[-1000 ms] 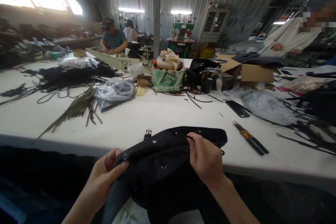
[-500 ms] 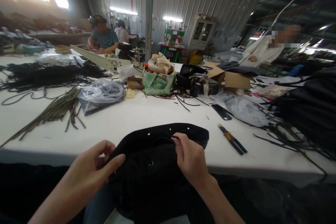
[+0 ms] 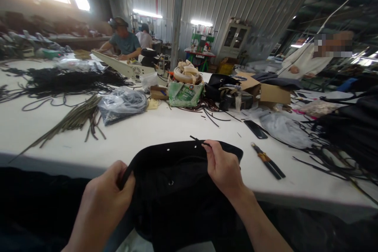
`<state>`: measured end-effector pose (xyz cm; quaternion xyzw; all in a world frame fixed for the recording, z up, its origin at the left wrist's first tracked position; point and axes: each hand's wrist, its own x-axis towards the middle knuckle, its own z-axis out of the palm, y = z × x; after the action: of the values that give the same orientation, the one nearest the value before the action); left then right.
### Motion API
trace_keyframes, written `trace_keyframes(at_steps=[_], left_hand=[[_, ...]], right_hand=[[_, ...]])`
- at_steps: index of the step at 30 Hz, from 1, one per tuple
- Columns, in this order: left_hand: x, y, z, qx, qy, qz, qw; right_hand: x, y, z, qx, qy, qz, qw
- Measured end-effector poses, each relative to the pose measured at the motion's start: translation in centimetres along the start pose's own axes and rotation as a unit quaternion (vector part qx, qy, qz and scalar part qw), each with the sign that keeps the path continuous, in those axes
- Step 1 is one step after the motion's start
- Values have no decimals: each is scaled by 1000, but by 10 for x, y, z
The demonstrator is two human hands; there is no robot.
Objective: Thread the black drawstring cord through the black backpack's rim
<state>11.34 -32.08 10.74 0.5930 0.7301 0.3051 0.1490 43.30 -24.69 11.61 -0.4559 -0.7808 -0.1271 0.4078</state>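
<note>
A black bag (image 3: pixel 177 208) with small metal eyelets along its rim is in front of me at the table's near edge, its mouth facing up. My left hand (image 3: pixel 108 197) is closed on the bag's left rim, thumb inside and fingers outside. Between the thumb and fingertips of my right hand (image 3: pixel 223 167) is a thin black cord (image 3: pixel 195 138), its short end sticking out to the left above the rim. The cord tip is near an eyelet on the far rim. Where the rest of the cord runs is hidden by my right hand and the dark bag.
Pliers (image 3: pixel 268 161) and a phone (image 3: pixel 255 129) lie to the right. Further back stand a green box (image 3: pixel 186 94) of rolled strips and an open carton (image 3: pixel 274 94). Olive cords (image 3: pixel 73 118), a plastic bag (image 3: pixel 122 104) and black cords (image 3: pixel 65 80) lie left. Several people are beyond.
My left hand has closed its grip on the left rim. My right hand has moved slightly right and up, and the cord's end now shows above the rim. The view has shifted a little left.
</note>
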Motion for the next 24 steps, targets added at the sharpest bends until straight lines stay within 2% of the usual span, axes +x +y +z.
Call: trace_keyframes(at_steps=[2,5,8,11,15,18,20,24], left_hand=[[1,13,1,180,33,58,981],[5,30,-2,288,12,75,955],[14,40,-9,265,-50,30,963],[23,42,-15,222,-82,13,972],[32,38,-17,209,-91,12,974],[35,36,-20,211,-91,13,973],[37,37,-23,212,-90,16,973],[35,43,-28,254,-67,10,965]], right_hand=[[3,-2,-1,-2,-17,-5,1000],[13,-5,-6,21,-73,31,997],[36,-5,-17,112,-105,87,984],[76,-3,-33,239,-78,113,961],[140,2,-51,448,-59,148,880],[180,2,-60,530,-50,153,833],[199,-1,-66,543,-43,151,825],[224,-5,-84,538,-20,136,832]])
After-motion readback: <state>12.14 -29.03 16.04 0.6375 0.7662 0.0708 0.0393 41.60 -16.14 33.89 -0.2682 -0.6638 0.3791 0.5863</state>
